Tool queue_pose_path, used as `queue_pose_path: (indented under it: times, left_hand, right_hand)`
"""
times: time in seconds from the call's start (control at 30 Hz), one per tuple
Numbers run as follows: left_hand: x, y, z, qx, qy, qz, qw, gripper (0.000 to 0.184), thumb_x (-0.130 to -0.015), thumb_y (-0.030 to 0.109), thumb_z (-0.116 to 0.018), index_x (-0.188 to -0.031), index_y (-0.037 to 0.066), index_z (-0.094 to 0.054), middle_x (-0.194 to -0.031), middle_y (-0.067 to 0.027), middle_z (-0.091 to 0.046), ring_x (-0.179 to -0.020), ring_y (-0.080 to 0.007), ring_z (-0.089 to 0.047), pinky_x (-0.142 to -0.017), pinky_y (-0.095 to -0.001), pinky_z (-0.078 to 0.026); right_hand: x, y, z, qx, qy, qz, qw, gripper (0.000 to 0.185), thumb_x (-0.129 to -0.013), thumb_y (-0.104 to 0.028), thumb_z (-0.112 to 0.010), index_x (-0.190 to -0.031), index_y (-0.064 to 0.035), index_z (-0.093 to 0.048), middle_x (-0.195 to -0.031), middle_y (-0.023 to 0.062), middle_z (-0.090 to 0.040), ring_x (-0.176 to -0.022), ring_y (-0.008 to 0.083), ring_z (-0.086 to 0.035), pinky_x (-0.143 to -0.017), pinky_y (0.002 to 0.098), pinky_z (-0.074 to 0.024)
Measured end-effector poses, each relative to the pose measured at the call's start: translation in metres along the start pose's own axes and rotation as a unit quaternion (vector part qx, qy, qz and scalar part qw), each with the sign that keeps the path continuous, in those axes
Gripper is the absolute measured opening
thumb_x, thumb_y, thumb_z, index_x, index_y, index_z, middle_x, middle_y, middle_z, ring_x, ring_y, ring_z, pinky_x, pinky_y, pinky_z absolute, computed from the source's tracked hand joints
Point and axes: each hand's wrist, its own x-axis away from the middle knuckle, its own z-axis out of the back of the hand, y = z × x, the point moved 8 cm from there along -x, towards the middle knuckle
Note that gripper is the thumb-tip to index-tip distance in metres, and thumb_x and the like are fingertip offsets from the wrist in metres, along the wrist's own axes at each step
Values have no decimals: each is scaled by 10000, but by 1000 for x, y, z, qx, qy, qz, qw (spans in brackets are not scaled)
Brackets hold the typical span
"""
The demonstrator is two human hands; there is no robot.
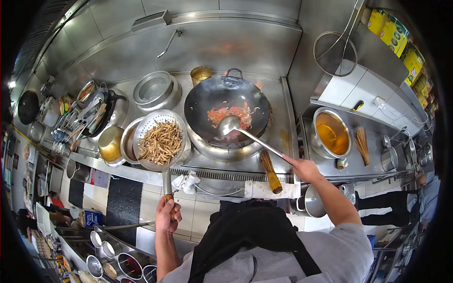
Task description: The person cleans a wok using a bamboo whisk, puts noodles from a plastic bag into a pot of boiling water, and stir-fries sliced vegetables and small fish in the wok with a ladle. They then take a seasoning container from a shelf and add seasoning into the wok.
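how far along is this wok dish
Looks roughly midway. Done: the brown strips look fried and sit in the strainer. In hand: the right hand holds the ladle among red pieces in the wok; the left hand holds the strainer. Left, probably: combining both, then serving.

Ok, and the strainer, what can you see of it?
The strainer is a round, silvery, metal-looking bowl pierced with small holes, with a metal shaft and brown, wood-like grip. The left hand closes around that grip. A heap of thin brown pieces fills much of it. It is held left of the wok, open side up; whether it touches the bowls near it, I cannot tell.
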Motion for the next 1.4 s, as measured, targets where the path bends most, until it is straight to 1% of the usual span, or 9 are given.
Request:
queue_pose_path:
  times: [0.27,0.53,0.73,0.83,0.87,0.93,1.2,1.3,1.4]
  left_hand:
    - [-24,16,13,-31,-24,-16,999,215,-980,187,-569,-1174,104,-527,-721,-43,-522,-465,-109,-463,-411,-254,-399]
    - [-29,29,4,-19,-59,-4,998,98,-972,151,-554,-1031,125,-480,-715,-51,-514,-454,-123,-449,-396,-256,-373]
    - [-10,30,8,-56,-34,-12,998,87,-956,123,-543,-1001,123,-469,-714,-54,-506,-451,-129,-447,-391,-258,-375]
    - [-5,22,12,-46,-31,-9,998,98,-957,127,-548,-1006,121,-464,-715,-55,-508,-453,-131,-450,-390,-260,-377]
    - [-4,20,13,-45,-30,-8,998,98,-957,127,-548,-1006,121,-464,-715,-55,-508,-453,-131,-450,-390,-260,-377]
    - [-3,18,14,-37,-28,-9,999,112,-959,138,-554,-1017,121,-460,-718,-56,-516,-451,-130,-453,-391,-261,-381]
    - [7,-4,17,-18,-16,-17,1000,204,-993,176,-542,-1172,106,-473,-728,-56,-537,-455,-124,-477,-407,-272,-398]
    - [7,-10,18,-27,-9,-18,999,282,-1004,190,-528,-1264,94,-476,-732,-57,-545,-463,-123,-485,-418,-277,-400]
    - [5,-12,11,-24,-7,-18,1000,284,-1004,188,-526,-1269,98,-475,-729,-56,-543,-463,-121,-482,-417,-279,-403]
  right_hand:
    - [119,-46,111,-124,-81,-52,988,809,-878,-147,-534,-1560,-377,-164,-836,231,-673,-766,428,-644,-758,525,-504]
    - [-18,2,16,-21,-24,-137,990,845,-877,-107,-503,-1560,-405,-105,-983,256,-675,-880,420,-671,-827,523,-519]
    - [-69,20,31,-289,184,-65,937,793,-882,-122,-581,-1556,-335,-221,-1138,278,-643,-1014,416,-641,-918,454,-499]
    - [-107,-24,0,-323,199,-127,917,814,-899,-112,-551,-1576,-293,-137,-1133,295,-640,-1020,416,-647,-929,445,-493]
    - [-125,-43,-20,-335,223,-109,909,830,-904,-102,-544,-1579,-311,-109,-1051,274,-666,-858,369,-685,-806,444,-539]
    - [-126,-104,-31,-610,99,-143,773,827,-894,-18,-533,-1587,-290,-173,-790,82,-565,-559,152,-519,-474,324,-465]
    - [-39,-111,9,-472,43,78,877,823,-871,-48,-514,-1591,-249,-173,-635,11,-470,-478,117,-475,-454,308,-438]
    - [-36,-90,4,-461,-71,39,884,825,-879,-57,-503,-1592,-287,-157,-638,2,-464,-502,109,-498,-460,304,-440]
    - [-90,-48,-31,-333,10,18,943,838,-890,-92,-517,-1587,-301,-102,-734,171,-612,-648,291,-638,-602,429,-510]
